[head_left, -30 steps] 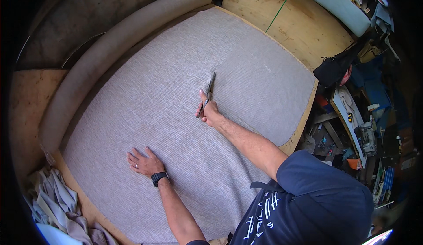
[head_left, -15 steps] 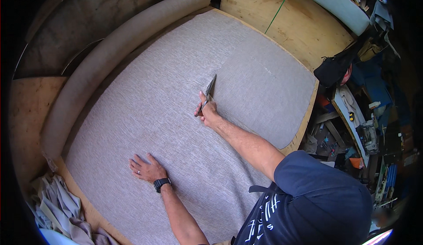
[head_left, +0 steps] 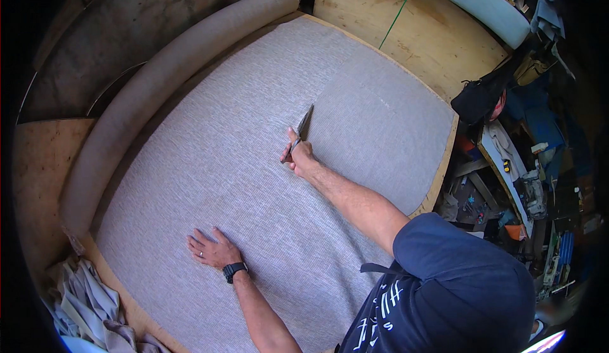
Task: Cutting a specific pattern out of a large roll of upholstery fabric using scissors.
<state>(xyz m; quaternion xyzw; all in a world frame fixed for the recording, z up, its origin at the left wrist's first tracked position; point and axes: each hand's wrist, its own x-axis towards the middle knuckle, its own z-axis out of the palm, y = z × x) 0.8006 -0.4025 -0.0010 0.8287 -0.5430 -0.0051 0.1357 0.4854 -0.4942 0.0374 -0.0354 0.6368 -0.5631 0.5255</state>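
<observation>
A wide sheet of grey-beige fabric (head_left: 209, 150) covers most of the wooden table. In the middle of it, my right hand (head_left: 299, 156) grips a pair of dark metal scissors (head_left: 305, 119), their blades pointing away from me. The blades lie at the border between the lighter textured fabric and a smoother, darker grey fabric area (head_left: 387, 131) on the right. My left hand (head_left: 216, 249), with a ring and a black wristwatch (head_left: 234, 271), lies flat on the fabric, fingers spread. Soft folds run through the fabric between my arms.
Along the far left edge lies a long fabric roll (head_left: 171, 74). Crumpled cloth (head_left: 85, 299) sits at the near left corner. To the right are a black bag (head_left: 476, 99) and a cluttered bench with tools (head_left: 510, 163). A green cord (head_left: 401, 10) hangs at the back.
The scissors and my right hand have shifted very slightly away from me. My left hand stays flat at nearly the same place, a little lower in view.
</observation>
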